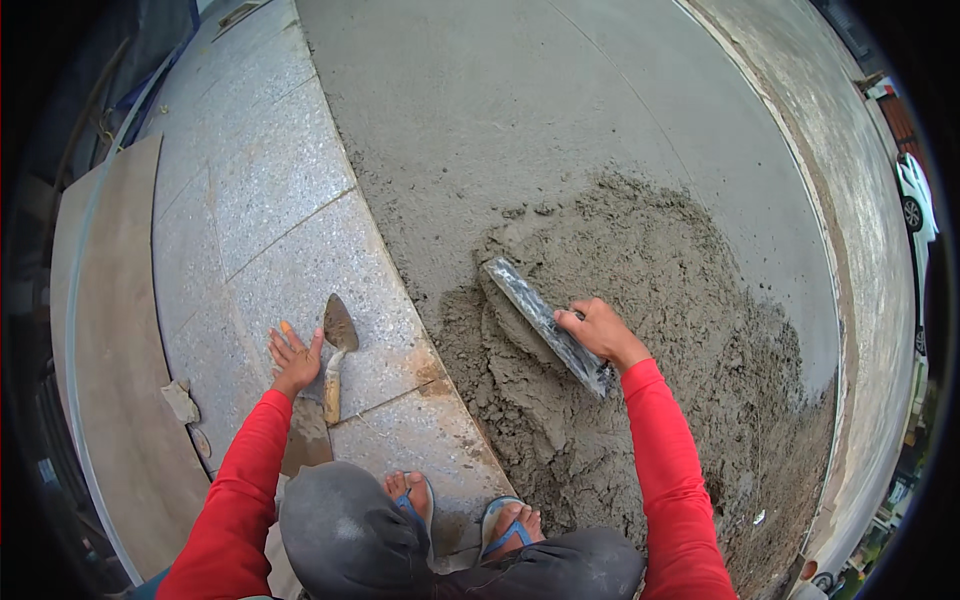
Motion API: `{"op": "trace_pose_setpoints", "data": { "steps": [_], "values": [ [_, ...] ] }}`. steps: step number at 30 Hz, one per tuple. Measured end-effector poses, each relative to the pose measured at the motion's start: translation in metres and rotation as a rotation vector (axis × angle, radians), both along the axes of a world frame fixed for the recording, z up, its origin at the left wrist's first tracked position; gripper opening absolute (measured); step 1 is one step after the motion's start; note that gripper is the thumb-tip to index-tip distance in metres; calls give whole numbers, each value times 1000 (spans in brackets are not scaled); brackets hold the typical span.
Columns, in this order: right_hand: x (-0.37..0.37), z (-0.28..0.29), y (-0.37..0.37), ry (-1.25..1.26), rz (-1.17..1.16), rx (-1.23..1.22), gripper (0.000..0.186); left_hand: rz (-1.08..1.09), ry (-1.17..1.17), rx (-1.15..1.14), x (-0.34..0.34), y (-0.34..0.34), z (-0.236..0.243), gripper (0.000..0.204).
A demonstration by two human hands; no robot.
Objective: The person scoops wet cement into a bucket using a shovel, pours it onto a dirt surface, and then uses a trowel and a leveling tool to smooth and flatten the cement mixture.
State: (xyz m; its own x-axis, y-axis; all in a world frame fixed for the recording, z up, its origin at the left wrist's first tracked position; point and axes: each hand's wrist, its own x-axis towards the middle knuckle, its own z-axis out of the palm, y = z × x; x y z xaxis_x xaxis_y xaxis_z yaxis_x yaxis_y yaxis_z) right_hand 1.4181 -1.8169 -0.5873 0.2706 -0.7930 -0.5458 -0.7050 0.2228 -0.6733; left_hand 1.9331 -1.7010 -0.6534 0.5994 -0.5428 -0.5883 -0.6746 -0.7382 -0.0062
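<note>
My right hand [600, 332] grips a long rectangular plastering trowel [545, 322] smeared with grey mortar. The tool is tilted, its blade against a rough heap of wet mortar [650, 270]; its handle is hidden by my fingers. My left hand [293, 362] rests palm down with fingers apart on the speckled stone tiles [290, 220], an orange patch showing at one fingertip. Beside its thumb lies a pointed brick trowel [340, 325] with a wooden handle; whether the thumb touches it I cannot tell.
Smoothed grey mortar [480, 90] spreads beyond the heap. A pale curb [845, 180] borders it on the right, with a parked car [915, 195] farther off. Brown boarding [115, 330] runs along the left. My sandalled feet [515, 525] are at the tile edge.
</note>
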Motion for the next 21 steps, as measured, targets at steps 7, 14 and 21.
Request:
{"op": "trace_pose_setpoints", "data": {
  "steps": [7,14,21],
  "values": [
    [3,38,-18,80,238,-102,50,49,-28,-47,5,8,23,106],
    [27,-29,-116,130,168,-348,54,17,25,-17,-16,-8,17,105],
    [60,10,-21,170,752,-112,48,11,-22,-23,-3,0,12,106]
  ]
}}
